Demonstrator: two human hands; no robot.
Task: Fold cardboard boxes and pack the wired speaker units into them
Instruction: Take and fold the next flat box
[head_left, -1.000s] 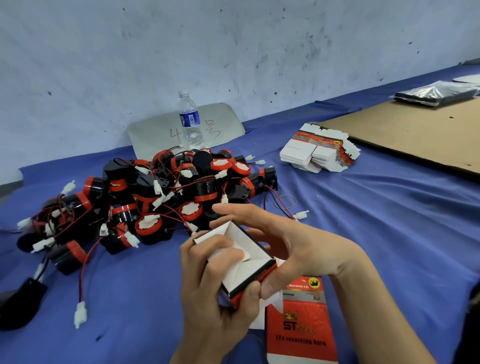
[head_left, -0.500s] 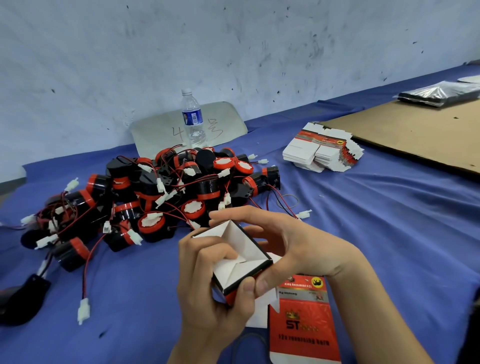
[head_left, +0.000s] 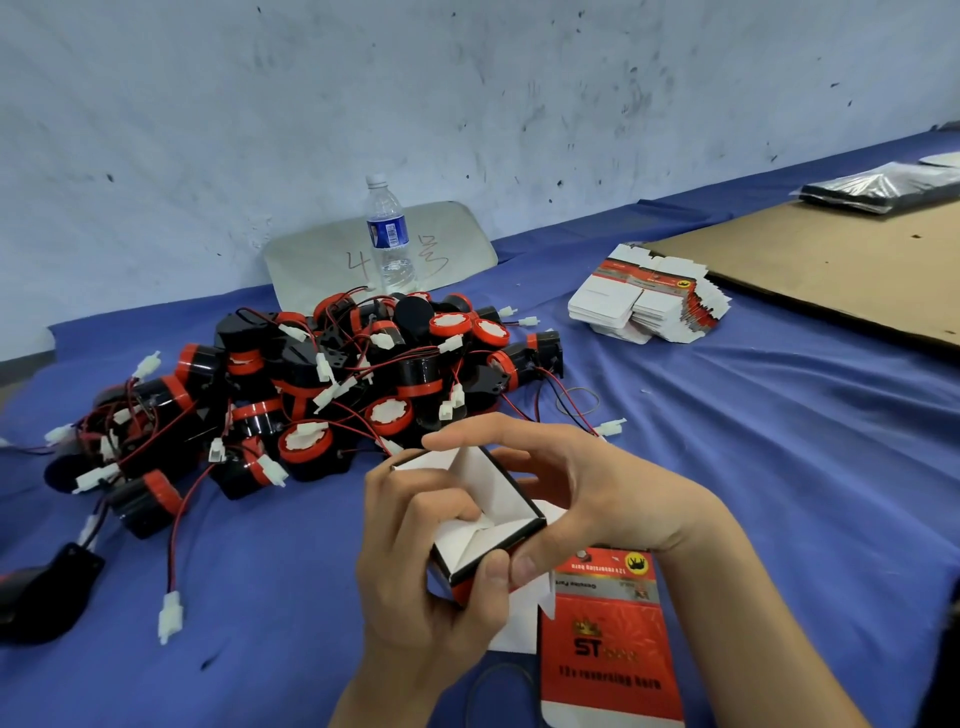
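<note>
White-lined cardboard box, half-folded, held between both hands above the blue-clothed desk.
Left hand curls round its near red corner, fingers pressing the inner flaps; right hand spans the black rim in a closed grip, thumb at that corner. Glossy black-and-red speaker units with thin wires lie piled just beyond.

On the table the pile of speaker units lies left of centre, with a water bottle standing just behind it, before a board leaning on the wall. Right of the pile sits a stack of flat boxes, and further right a cardboard sheet with a wrapped bundle on its far end. At the front, the left hand and right hand hold a half-folded box just before the pile, a flat box lying beneath the right wrist.
</note>
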